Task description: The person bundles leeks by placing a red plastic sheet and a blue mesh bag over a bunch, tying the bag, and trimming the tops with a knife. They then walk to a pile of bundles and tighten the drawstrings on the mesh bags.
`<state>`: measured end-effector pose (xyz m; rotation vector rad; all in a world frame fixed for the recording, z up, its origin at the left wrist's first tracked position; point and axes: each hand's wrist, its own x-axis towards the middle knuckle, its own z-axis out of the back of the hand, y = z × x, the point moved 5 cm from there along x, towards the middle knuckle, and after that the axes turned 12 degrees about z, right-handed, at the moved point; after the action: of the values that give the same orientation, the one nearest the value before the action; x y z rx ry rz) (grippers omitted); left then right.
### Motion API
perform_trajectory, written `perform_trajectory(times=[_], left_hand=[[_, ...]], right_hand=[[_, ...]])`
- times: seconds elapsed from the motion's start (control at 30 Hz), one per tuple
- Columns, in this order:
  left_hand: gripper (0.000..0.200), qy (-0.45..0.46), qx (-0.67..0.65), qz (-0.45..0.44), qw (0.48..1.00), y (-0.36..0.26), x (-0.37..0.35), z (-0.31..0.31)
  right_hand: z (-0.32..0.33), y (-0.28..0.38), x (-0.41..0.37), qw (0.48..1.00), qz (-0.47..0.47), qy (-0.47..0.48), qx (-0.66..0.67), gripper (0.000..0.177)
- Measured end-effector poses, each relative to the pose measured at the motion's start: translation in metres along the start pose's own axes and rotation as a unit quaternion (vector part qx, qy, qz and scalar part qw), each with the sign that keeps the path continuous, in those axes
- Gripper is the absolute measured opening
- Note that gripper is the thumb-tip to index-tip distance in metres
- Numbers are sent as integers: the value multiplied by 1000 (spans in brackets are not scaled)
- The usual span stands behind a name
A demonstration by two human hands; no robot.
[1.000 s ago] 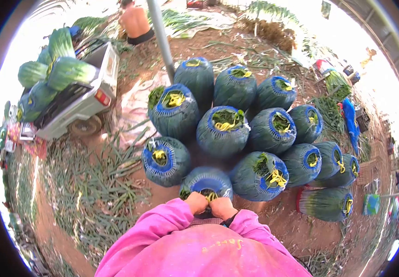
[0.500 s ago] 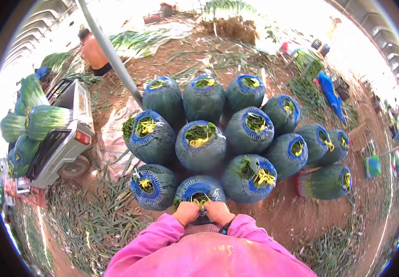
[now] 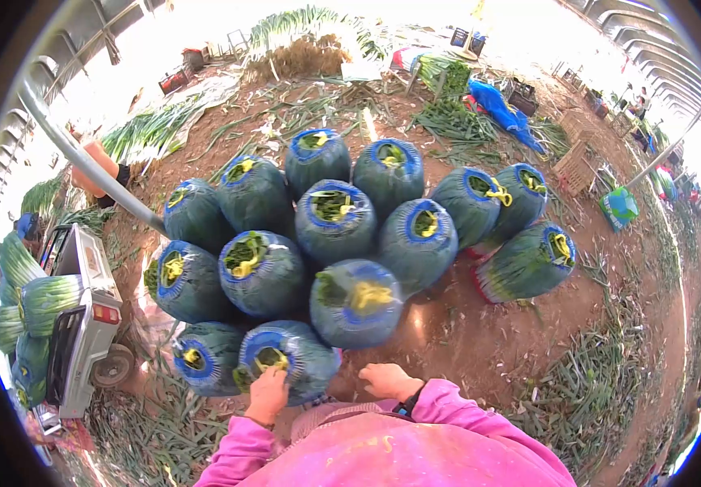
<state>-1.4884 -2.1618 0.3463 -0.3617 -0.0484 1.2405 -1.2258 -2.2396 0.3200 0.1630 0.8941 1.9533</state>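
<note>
My left hand (image 3: 268, 395) is at the mouth of a plump blue net sack (image 3: 306, 357) stuffed with green leafy stalks, which look like scallions. Its fingers are closed at the yellow string (image 3: 272, 359) tied across that mouth; the fingertips are partly hidden. My right hand (image 3: 389, 381) hovers over the ground to the right of this sack, touching nothing, its fingers loosely extended. Just above it stands another filled sack (image 3: 356, 312), its yellow tie (image 3: 369, 297) blurred. A smaller-looking sack (image 3: 207, 357) stands against the left side of the first.
Several more tied sacks (image 3: 337, 223) stand packed together ahead. A pickup (image 3: 83, 341) loaded with bundles is at left, near a grey pole (image 3: 95, 158) and a bent person (image 3: 95, 172). Loose leaves (image 3: 586, 390) litter the dirt at right; a blue sheet (image 3: 503, 114) lies farther off.
Both hands were together on the yellow string of the near sack. The right hand has let go and moved right. The view has turned right, so the sacks appear farther left.
</note>
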Motion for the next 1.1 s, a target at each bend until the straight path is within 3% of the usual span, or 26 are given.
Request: perform_trajectory(times=[0.1, 0.17, 0.23, 0.37, 0.47, 0.57, 0.63, 0.77, 0.9, 0.97, 1.07, 1.1], left_hand=[[13, 49, 51, 56, 996, -43, -24, -49], [16, 58, 45, 85, 994, -94, -40, -71], [21, 76, 40, 90, 992, -161, -35, -101], [25, 114, 55, -62, 990, -316, 7, -128], [20, 142, 61, -140, 978, -431, 54, -121], [15, 137, 38, -226, 964, -509, 98, -150], [23, 130, -12, -284, 950, -554, 125, -180], [35, 152, -55, -325, 932, -677, 178, -227], [40, 101, -40, -394, 913, -797, 239, -239], [35, 44, 4, -426, 904, -834, 270, -255], [22, 107, 221, -468, 849, -861, 303, -276], [21, 101, 236, -495, 830, -869, 311, -278]], right_hand=[[11, -69, -111, 999, -43, 23, -1, 31], [22, -117, -199, 990, -132, 57, 0, 31], [27, -158, -291, 978, -207, 21, 1, 29], [68, -215, -424, 935, -354, 21, -16, 29], [68, -261, -475, 924, -374, -68, -30, 31], [75, -285, -496, 908, -402, -120, 14, 32], [90, -297, -503, 903, -408, -136, 7, 28], [147, -348, -515, 901, -357, -248, -22, 24], [234, -401, -488, 901, -273, -336, -45, 27], [273, -429, -464, 886, -232, -398, -59, 40], [279, -487, -431, 871, -341, -352, 16, 59], [283, -497, -423, 879, -406, -248, 27, 49]])
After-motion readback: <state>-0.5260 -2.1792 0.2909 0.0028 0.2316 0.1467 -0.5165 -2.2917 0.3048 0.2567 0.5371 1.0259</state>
